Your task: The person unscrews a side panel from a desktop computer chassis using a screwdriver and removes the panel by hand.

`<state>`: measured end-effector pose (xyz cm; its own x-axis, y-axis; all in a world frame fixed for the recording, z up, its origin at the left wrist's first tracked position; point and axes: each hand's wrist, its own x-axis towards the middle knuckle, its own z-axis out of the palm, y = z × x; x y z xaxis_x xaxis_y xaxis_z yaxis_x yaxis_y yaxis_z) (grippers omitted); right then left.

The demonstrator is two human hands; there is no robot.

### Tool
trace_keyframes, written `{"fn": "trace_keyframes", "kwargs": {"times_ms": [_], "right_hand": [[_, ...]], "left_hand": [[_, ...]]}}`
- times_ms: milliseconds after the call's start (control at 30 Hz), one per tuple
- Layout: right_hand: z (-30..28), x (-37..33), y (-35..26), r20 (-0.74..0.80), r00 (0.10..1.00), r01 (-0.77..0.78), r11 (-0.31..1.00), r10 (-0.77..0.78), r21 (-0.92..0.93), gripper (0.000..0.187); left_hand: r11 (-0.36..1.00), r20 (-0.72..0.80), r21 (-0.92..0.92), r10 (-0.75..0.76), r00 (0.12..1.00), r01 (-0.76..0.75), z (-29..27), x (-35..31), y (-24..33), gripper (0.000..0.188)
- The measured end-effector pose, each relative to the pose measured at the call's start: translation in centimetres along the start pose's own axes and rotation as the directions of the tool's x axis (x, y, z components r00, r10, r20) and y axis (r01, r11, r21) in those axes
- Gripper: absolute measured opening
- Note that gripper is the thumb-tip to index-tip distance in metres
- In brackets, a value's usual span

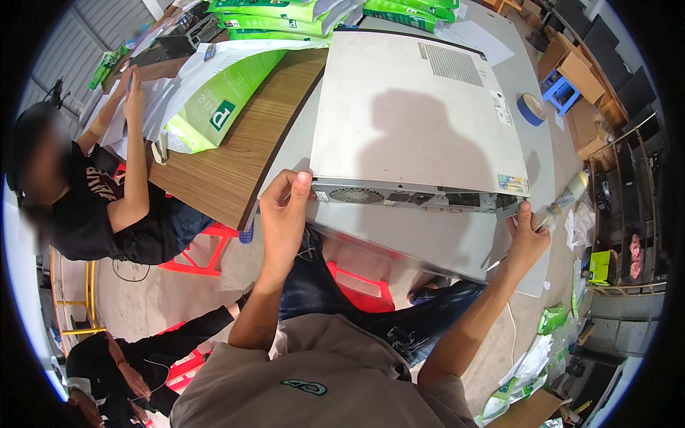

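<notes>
The grey computer case (417,114) lies flat at the near edge of the grey table (528,235). The left hand (283,214) and the right hand (526,239) each grasp a near corner (rear panel towards the person). If pulled further, it may tip off the edge.

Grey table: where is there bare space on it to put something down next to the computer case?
The grey table has a bare strip right of the computer case, between the blue tape roll and the near edge. The wooden table is bare between the green-and-white bag and the case. The far end is crowded with green packages. Both hands, left hand and right hand, grip the case.
</notes>
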<state>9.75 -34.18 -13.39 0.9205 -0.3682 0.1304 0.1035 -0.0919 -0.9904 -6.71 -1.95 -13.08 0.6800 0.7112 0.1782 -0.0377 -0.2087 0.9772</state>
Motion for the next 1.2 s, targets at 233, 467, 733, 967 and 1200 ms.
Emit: {"fn": "trace_keyframes", "kwargs": {"times_ms": [233,467,733,967,1200], "right_hand": [[1.4,-1.3,-0.3,-0.163,0.987,0.012,0.998,-0.001,0.064,0.036],[0.6,-0.8,0.0,-0.153,0.988,-0.006,0.998,0.016,0.063,0.036],[0.8,-1.1,-0.6,-0.088,0.995,-0.030,0.997,0.036,0.076,0.034],[0.0,-1.6,-0.4,-0.005,1.000,0.001,0.999,-0.001,0.044,0.037],[0.4,-1.3,-1.3,-0.065,0.997,-0.025,0.992,0.033,0.126,0.042]], "left_hand": [[0.992,-0.157,-0.127,-0.010,0.987,-0.010,1.5,-0.8,-0.1,0.034],[0.979,-0.283,-0.194,0.001,0.959,-0.058,2.0,-0.8,-0.8,0.037],[0.994,-0.252,-0.106,-0.017,0.968,-0.010,1.6,-0.5,-0.6,0.042],[0.993,-0.259,-0.121,-0.030,0.965,-0.002,1.3,0.7,0.0,0.045],[0.992,-0.214,-0.126,-0.007,0.977,-0.021,1.0,0.9,-0.4,0.042]]}}
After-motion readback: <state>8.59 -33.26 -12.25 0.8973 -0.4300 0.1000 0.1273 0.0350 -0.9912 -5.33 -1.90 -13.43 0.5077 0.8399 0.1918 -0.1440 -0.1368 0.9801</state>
